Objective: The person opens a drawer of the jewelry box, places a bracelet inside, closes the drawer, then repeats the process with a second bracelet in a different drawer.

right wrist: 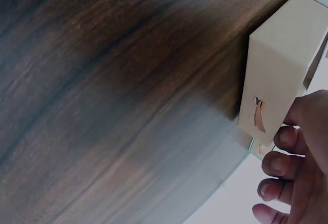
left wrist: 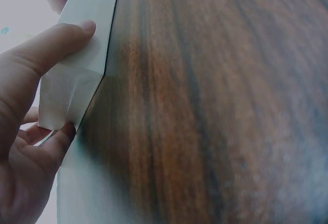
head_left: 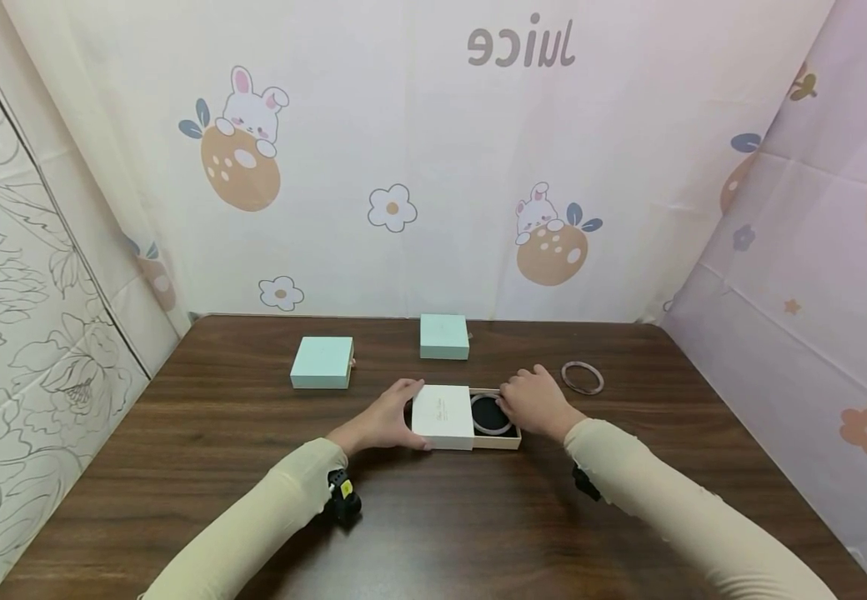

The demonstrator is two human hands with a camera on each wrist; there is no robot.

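Note:
A white sliding box sits mid-table, its sleeve (head_left: 442, 417) at the left and its cream drawer (right wrist: 277, 75) partly out to the right. A pale bangle (head_left: 492, 432) lies on the drawer's dark lining. My left hand (head_left: 386, 419) grips the sleeve's closed end, thumb (left wrist: 77, 37) on the near side. My right hand (head_left: 537, 403) is at the drawer's far right corner, with curled fingers at the end wall and the thumb partly hidden behind it. A ribbon pull (right wrist: 259, 116) on that wall hangs free. Another bangle (head_left: 582, 377) rests on the table beyond my right hand.
Two mint-green boxes stand farther back, a left one (head_left: 322, 363) and a middle one (head_left: 444, 337). Behind the brown wooden table (head_left: 471, 517) hangs a printed curtain (head_left: 463, 150). More patterned cloth hangs at both sides.

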